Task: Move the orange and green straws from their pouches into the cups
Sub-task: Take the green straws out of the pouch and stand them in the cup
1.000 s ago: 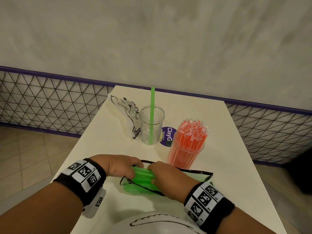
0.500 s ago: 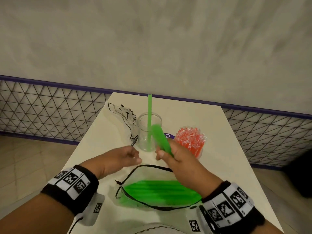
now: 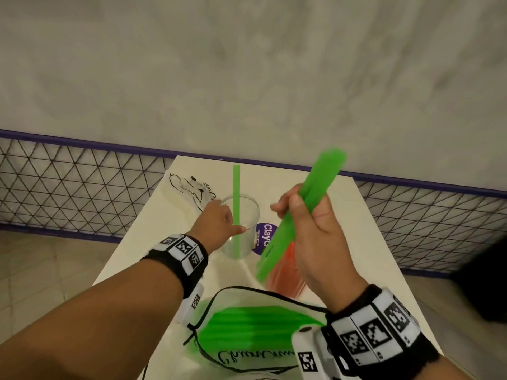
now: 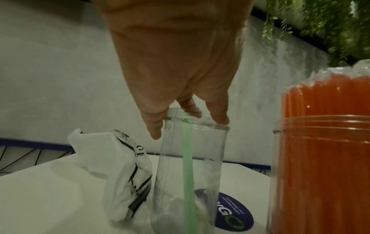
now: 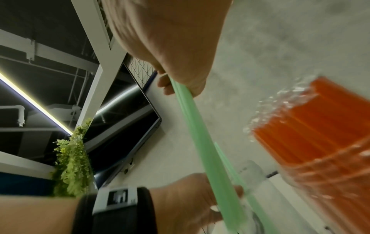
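Observation:
My right hand (image 3: pixel 315 234) grips a bundle of green straws (image 3: pixel 315 187), tilted in the air above the table; in the right wrist view the green straws (image 5: pixel 204 142) run down from my right hand (image 5: pixel 180 76). My left hand (image 3: pixel 219 223) holds the rim of the clear cup (image 3: pixel 251 215), which has one green straw (image 3: pixel 236 187) standing in it. In the left wrist view the fingers (image 4: pixel 188 110) sit on the cup (image 4: pixel 208 158) rim. The cup of orange straws (image 3: pixel 285 275) stands partly hidden behind my right hand. An open pouch of green straws (image 3: pixel 255 330) lies nearest me.
An empty crumpled pouch (image 3: pixel 192 187) lies left of the clear cup. A purple round sticker (image 3: pixel 263 237) is on the white table (image 3: pixel 370 256) between the cups. A mesh fence with a purple rail (image 3: pixel 82 187) and a grey wall stand behind the table's far edge.
My right hand pulled a bundle of green straws out of the pouch and raised it. My left hand left the pouch and reached forward to the clear cup's rim.

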`<state>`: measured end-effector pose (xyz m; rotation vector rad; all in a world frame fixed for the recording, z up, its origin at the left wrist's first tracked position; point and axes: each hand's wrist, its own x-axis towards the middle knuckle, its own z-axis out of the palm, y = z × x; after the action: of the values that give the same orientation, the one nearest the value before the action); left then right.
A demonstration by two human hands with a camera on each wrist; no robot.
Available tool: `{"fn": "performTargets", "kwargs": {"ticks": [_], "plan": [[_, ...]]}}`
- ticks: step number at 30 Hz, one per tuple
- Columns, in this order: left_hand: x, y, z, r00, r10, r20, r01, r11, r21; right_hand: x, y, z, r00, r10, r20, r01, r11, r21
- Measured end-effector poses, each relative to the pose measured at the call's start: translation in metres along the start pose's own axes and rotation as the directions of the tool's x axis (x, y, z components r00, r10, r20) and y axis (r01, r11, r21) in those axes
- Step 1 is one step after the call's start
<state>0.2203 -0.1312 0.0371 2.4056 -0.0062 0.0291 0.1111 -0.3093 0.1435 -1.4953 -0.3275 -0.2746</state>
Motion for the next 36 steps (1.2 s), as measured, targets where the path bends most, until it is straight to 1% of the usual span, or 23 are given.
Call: {"fn": "performTargets", "kwargs": {"ticks": [2,4,6,8,10,12,14,16,18,19,21,23,25,27,28,29,30,31,32,33,34,35,36], "plan": [[-0.008,-0.002,0.001,1.000,0.024,0.015,-0.024,1.000,0.008,0.012,-0.007,0.008,0.985,-0.108,-0.131,0.117,0.991,0.063],[-0.016,-0.007,0.003,0.997,0.046,0.062,-0.046,0.999,0.006,0.026,-0.008,0.018,0.950,-0.213,-0.229,0.228,0.973,0.040],[-0.027,-0.012,0.004,0.994,0.050,0.093,-0.047,0.999,-0.026,0.038,0.001,0.030,0.932,-0.263,-0.250,0.263,0.964,-0.032],[-0.036,-0.013,0.006,0.995,0.046,0.086,-0.041,0.998,-0.053,0.044,0.021,0.041,0.944,-0.260,-0.203,0.239,0.963,-0.124],[-0.040,-0.014,0.006,0.997,0.049,0.068,-0.043,0.996,-0.084,0.043,0.049,0.047,0.971,-0.204,-0.121,0.168,0.952,-0.257],[-0.042,-0.014,0.006,0.997,0.050,0.059,-0.045,0.996,-0.079,0.040,0.079,0.047,0.996,-0.079,-0.036,0.056,0.903,-0.426],[-0.041,-0.016,0.006,0.996,0.054,0.064,-0.049,0.996,-0.080,0.035,0.103,0.043,0.999,0.036,0.019,-0.018,0.795,-0.606],[-0.043,-0.016,0.005,0.996,0.060,0.065,-0.054,0.994,-0.092,0.031,0.120,0.039,0.994,0.097,0.046,-0.029,0.654,-0.756],[-0.045,-0.015,0.005,0.997,0.059,0.058,-0.051,0.991,-0.123,0.027,0.124,0.039,0.976,0.213,0.040,-0.092,0.571,-0.816],[-0.046,-0.014,0.005,0.997,0.058,0.052,-0.051,0.989,-0.137,0.026,0.124,0.039,0.958,0.284,0.035,-0.136,0.560,-0.817],[-0.050,-0.011,0.004,0.998,0.059,0.029,-0.053,0.983,-0.177,0.024,0.119,0.041,0.920,0.390,0.032,-0.222,0.589,-0.777],[-0.058,-0.008,0.001,0.999,0.053,0.010,-0.049,0.969,-0.242,0.023,0.107,0.041,0.892,0.450,0.041,-0.278,0.619,-0.735],[-0.071,-0.003,-0.008,1.000,-0.020,-0.017,0.014,0.954,-0.298,0.021,0.087,0.039,0.880,0.470,0.064,-0.300,0.655,-0.694],[-0.088,-0.005,-0.019,0.996,-0.091,-0.019,0.080,0.941,-0.329,0.015,0.061,0.030,0.905,0.409,0.117,-0.230,0.702,-0.674],[-0.097,-0.011,-0.024,0.994,-0.099,0.034,0.105,0.929,-0.355,0.010,0.050,0.023,0.918,0.364,0.160,-0.174,0.731,-0.660],[-0.107,-0.018,-0.029,0.989,-0.072,0.130,0.116,0.919,-0.377,0.004,0.038,0.013,0.916,0.334,0.221,-0.126,0.764,-0.633],[-0.117,-0.025,-0.033,0.967,-0.010,0.253,0.107,0.921,-0.374,-0.002,0.029,0.003,0.889,0.340,0.306,-0.095,0.792,-0.603],[-0.127,-0.033,-0.036,0.922,0.069,0.381,0.062,0.945,-0.322,-0.008,0.021,-0.008,0.827,0.378,0.417,-0.066,0.800,-0.596],[-0.135,-0.039,-0.036,0.858,0.118,0.501,0.003,0.972,-0.233,-0.016,0.019,-0.018,0.715,0.446,0.538,-0.009,0.776,-0.631],[-0.142,-0.044,-0.035,0.784,0.146,0.604,-0.069,0.986,-0.149,-0.023,0.020,-0.024,0.563,0.536,0.629,0.072,0.726,-0.684],[-0.147,-0.048,-0.030,0.716,0.142,0.683,-0.129,0.989,-0.071,-0.032,0.029,-0.029,0.414,0.634,0.653,0.174,0.649,-0.741],[-0.150,-0.052,-0.024,0.669,0.132,0.731,-0.178,0.984,-0.016,-0.041,0.042,-0.032,0.309,0.707,0.636,0.287,0.568,-0.771],[-0.151,-0.054,-0.018,0.648,0.115,0.753,-0.196,0.980,0.019,-0.052,0.058,-0.034,0.259,0.738,0.623,0.389,0.511,-0.767]]}}
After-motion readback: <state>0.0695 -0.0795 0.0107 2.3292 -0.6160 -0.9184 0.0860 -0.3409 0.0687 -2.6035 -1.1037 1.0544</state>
